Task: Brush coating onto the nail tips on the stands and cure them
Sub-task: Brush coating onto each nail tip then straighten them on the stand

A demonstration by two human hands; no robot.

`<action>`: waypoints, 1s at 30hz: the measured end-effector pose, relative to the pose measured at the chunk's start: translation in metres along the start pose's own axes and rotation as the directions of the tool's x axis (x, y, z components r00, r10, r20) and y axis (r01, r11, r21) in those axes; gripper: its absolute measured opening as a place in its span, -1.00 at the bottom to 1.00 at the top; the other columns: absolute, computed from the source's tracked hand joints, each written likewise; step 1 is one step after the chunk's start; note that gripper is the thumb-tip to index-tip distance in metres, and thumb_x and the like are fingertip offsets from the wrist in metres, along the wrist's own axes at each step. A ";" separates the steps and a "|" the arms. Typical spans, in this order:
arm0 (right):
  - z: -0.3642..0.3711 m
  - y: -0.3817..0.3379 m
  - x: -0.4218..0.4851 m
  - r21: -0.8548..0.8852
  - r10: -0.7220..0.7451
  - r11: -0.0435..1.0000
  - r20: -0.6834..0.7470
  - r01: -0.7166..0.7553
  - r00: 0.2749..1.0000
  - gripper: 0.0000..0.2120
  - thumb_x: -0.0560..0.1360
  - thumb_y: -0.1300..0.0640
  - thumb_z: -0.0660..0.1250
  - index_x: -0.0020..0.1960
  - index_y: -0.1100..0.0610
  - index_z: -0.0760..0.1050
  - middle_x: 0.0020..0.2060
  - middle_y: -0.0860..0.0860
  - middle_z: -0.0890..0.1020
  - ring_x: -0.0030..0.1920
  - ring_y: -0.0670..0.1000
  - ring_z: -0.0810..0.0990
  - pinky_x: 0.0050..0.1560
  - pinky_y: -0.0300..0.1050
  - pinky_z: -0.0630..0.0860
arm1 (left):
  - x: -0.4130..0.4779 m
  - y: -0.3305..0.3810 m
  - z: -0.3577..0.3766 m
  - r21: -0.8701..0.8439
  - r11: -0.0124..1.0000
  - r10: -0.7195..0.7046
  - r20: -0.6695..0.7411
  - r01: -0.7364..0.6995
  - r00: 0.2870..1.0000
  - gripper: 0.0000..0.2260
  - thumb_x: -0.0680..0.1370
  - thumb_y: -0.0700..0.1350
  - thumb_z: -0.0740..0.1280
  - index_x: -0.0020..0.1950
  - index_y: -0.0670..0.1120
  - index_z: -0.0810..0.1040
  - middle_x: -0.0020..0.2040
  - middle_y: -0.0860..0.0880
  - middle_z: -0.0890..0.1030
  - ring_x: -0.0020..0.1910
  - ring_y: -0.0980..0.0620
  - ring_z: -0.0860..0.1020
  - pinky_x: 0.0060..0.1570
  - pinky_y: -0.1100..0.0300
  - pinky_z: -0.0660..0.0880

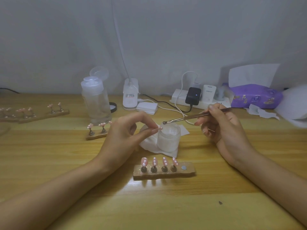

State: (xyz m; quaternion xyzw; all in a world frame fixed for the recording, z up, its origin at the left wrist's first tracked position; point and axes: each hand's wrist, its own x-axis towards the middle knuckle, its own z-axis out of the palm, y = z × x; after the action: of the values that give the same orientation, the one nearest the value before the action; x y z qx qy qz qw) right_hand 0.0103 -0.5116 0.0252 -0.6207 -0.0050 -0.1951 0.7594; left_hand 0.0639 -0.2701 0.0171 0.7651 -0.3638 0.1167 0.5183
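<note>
At the far left of a wooden table (pixel 216 188), two stands (pixel 43 113) carry pink nail tips on pegs. To their right is a clear bottle (pixel 95 100) with its flip lid open, and just in front of it a short stand (pixel 96 132) with more tips. The left hand (pixel 126 130) pinches a single nail tip (pixel 160 128) between thumb and forefinger, holding it over the rim of a frosted jar (pixel 169 137) that sits on a white wipe (pixel 149 145). Nearest the camera, a front stand (pixel 163 171) holds four pink tips upright; its fifth place, at the right end, shows only a bare disc. The right hand (pixel 221 127) grips a thin brush (pixel 191 116) in curled fingers, its head poised just above the jar beside the pinched tip. Behind lie a power strip (pixel 179 97) and a purple tissue pack (pixel 255 96).
</note>
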 end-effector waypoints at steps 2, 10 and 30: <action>0.002 -0.001 -0.001 -0.007 -0.007 1.000 0.049 0.007 0.999 -0.81 0.52 -0.03 0.27 -0.16 0.08 0.46 -0.34 0.09 0.68 -0.48 -0.06 0.50 -0.46 -0.29 0.40 | 0.000 0.000 0.000 0.004 1.000 -0.001 -0.001 0.001 1.000 -0.93 0.48 0.00 0.44 -0.14 0.02 0.66 -0.14 0.12 0.67 -0.36 0.19 0.36 -0.37 0.37 0.27; 0.003 -0.001 -0.001 -0.016 -0.010 1.000 0.014 0.010 1.000 -0.81 0.56 0.01 0.24 -0.15 0.10 0.43 -0.37 0.06 0.67 -0.48 -0.07 0.48 -0.46 -0.30 0.38 | 0.000 -0.002 0.000 0.045 0.999 -0.009 -0.015 0.010 1.000 -0.94 0.49 -0.05 0.48 -0.16 0.07 0.63 -0.17 0.15 0.64 -0.40 0.09 0.30 -0.38 0.33 0.28; 0.003 0.001 -0.001 -0.049 -0.013 0.999 0.017 0.014 1.000 -0.80 0.59 0.03 0.22 -0.14 0.12 0.43 -0.37 0.08 0.67 -0.48 -0.06 0.48 -0.48 -0.29 0.36 | -0.001 -0.002 0.000 0.074 0.997 0.020 -0.014 -0.019 1.000 -0.94 0.53 -0.07 0.44 -0.14 0.08 0.63 -0.15 0.17 0.63 -0.26 0.14 0.37 -0.23 0.19 0.29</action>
State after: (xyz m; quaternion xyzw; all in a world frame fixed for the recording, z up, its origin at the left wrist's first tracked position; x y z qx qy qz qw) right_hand 0.0102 -0.5079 0.0246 -0.6409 -0.0108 -0.1949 0.7424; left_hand 0.0647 -0.2693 0.0147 0.7793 -0.3629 0.1406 0.4911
